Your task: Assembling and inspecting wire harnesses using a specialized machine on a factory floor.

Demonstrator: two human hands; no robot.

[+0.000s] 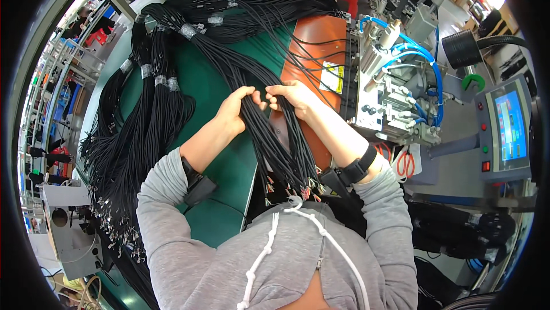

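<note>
At the centre of the frame, 2 hands are on the black cables (266,144)! The left hand (234,111) curls round a part of the bunch, the right hand (297,97) closes on more strands, fingertips near each other but apart. Down go the cables, fanning to coloured wire ends (306,192) at lower centre. Look upper left: tied bundles (154,81) drape over the green table (215,218)! At upper right, a machine (389,98) sprouts blue tubes; far right, a control screen (510,124) glows.
</note>
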